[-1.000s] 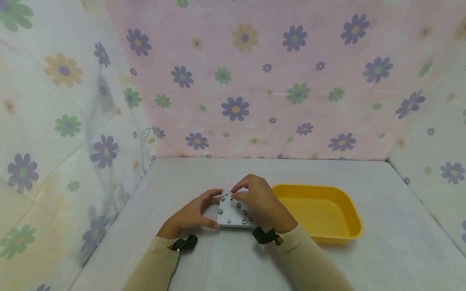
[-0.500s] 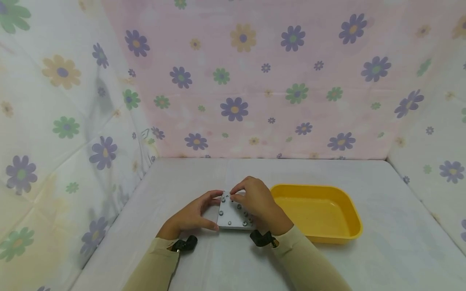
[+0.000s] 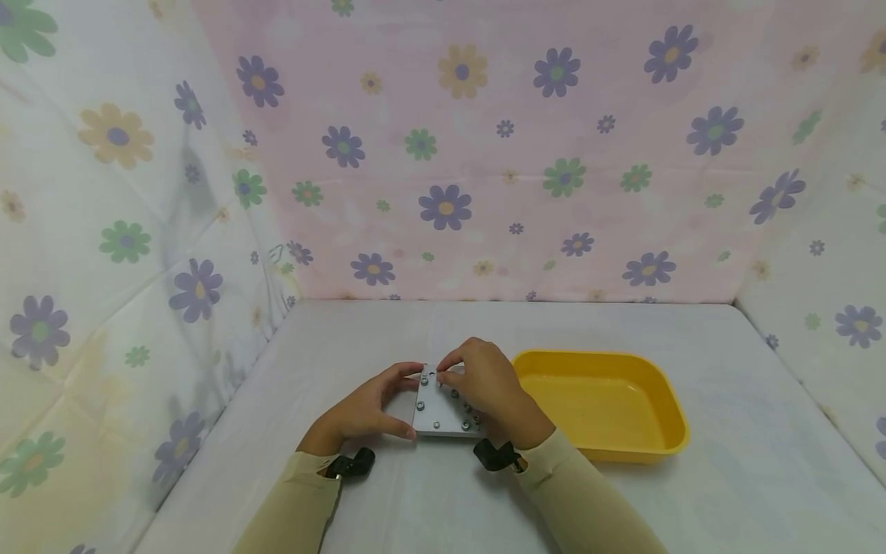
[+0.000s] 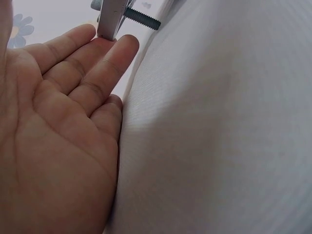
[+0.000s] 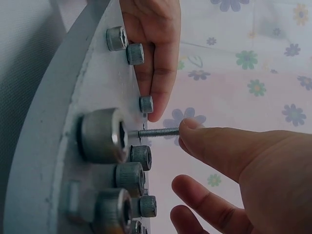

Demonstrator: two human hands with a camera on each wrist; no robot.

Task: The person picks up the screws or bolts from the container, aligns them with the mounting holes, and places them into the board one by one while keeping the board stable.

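Note:
A silver metal plate lies on the table, with several socket-head screws standing in it. My left hand holds it by the left side, thumb at the near corner and fingertips at the far one. In the left wrist view, a dark threaded shank sticks out from the plate's underside beside the fingers. Over the plate's far part, my right hand pinches a screw between thumb and fingers. Its threaded shank points at the plate's face, the head hidden in the grip.
Just right of the right hand stands a yellow plastic tray on the white-covered table. Flower-print cloth walls off the back and both sides. A black wrist camera sits under each wrist.
The right hand has shifted slightly left and down in the head view, its fingers still at the plate's far part. The left hand keeps its hold on the plate.

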